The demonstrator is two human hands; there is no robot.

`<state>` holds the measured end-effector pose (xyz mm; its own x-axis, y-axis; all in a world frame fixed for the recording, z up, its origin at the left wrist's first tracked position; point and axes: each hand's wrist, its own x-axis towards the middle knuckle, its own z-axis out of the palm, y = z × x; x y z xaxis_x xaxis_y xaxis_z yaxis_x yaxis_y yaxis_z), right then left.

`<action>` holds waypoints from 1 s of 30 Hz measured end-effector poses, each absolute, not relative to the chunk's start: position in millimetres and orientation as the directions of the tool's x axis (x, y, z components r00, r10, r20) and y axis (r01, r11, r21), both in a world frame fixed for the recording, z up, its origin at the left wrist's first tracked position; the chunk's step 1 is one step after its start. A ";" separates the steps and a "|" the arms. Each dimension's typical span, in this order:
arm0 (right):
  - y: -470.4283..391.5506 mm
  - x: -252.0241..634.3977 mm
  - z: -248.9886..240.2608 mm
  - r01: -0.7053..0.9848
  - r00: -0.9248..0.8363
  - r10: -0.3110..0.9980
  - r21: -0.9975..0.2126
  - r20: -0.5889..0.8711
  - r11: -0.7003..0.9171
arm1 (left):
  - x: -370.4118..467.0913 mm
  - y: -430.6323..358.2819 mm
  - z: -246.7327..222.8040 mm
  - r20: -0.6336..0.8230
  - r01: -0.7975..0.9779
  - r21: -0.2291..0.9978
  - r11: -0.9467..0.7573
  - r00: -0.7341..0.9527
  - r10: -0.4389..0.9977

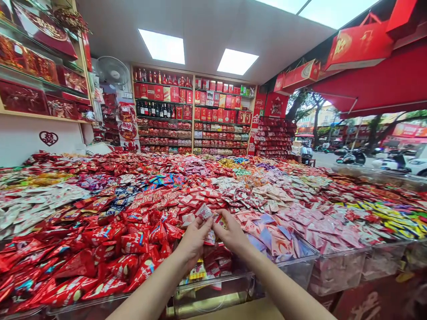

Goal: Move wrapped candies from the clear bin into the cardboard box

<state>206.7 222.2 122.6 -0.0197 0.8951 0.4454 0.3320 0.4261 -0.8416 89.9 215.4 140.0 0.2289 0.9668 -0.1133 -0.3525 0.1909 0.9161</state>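
Observation:
Both hands meet low in the centre of the head view, over a bin of small wrapped packets. My left hand (194, 242) is closed, its thumb and fingers pinching a small white and pink packet (203, 212). Close against it, my right hand (230, 232) has its fingers bent round packets, thumb near the left thumb. Another white and red packet (210, 238) shows just below the thumbs. Beneath the hands lie dark red packets and a yellow packet (198, 270) behind the clear bin front.
Large shiny red packets (110, 253) fill the bin at left. Pink and lilac packets (273, 238) lie at right in clear bins (300, 266). Stocked shelves (193, 115) stand at the back, a fan (112, 70) at back left. Red gift bags (360, 44) hang upper right.

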 end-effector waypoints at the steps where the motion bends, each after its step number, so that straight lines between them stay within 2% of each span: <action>1: 222.9 206.3 116.8 0.340 0.003 0.887 -0.834 0.463 0.434 | 90.3 216.8 135.8 -0.115 -0.360 0.914 0.187 0.210 0.971; 5: 220.1 208.2 106.8 0.279 0.038 0.875 -0.846 0.483 0.455 | 89.5 214.8 127.0 -0.096 -0.369 0.916 0.156 0.177 0.980; 10: 217.5 211.7 108.3 0.220 0.040 0.849 -0.833 0.527 0.507 | 87.7 210.6 124.0 -0.039 -0.302 0.947 0.114 0.245 0.969; 13: 220.9 212.8 104.8 0.087 0.151 0.863 -0.876 0.482 0.474 | 85.4 212.5 121.8 -0.033 -0.233 0.969 0.088 0.231 0.972; 17: 224.2 221.7 107.4 -0.071 0.359 0.852 -0.899 0.381 0.432 | 81.2 216.6 124.7 0.047 -0.350 0.935 -0.058 -0.040 0.998; 18: 223.9 225.7 111.4 -0.030 0.353 0.853 -0.907 0.384 0.421 | 80.2 217.3 126.4 0.080 -0.395 0.911 -0.122 -0.120 0.990; 20: 222.1 234.5 123.4 0.199 0.238 0.861 -0.890 0.451 0.411 | 78.7 217.8 129.6 0.127 -0.445 0.868 -0.219 -0.228 0.965; 22: 219.9 241.7 137.4 0.520 0.007 0.870 -0.745 0.492 0.417 | 77.9 217.5 131.8 0.121 -0.466 0.851 -0.240 -0.271 0.955; 24: 218.6 244.2 148.7 0.734 -0.250 0.889 -0.523 0.384 0.433 | 78.1 217.2 132.7 0.099 -0.473 0.850 -0.233 -0.291 0.952; 27: 219.9 237.1 152.7 0.859 -0.473 0.880 -0.238 -0.034 0.453 | 79.4 217.1 132.3 0.124 -0.474 0.843 -0.253 -0.287 0.950; 29: 221.8 227.0 145.8 0.874 -0.481 0.820 -0.100 -0.309 0.475 | 80.3 216.9 131.8 0.159 -0.470 0.840 -0.272 -0.266 0.951; 30: 222.7 221.5 140.1 0.873 -0.466 0.789 -0.062 -0.402 0.484 | 80.6 216.7 131.6 0.170 -0.467 0.841 -0.275 -0.255 0.952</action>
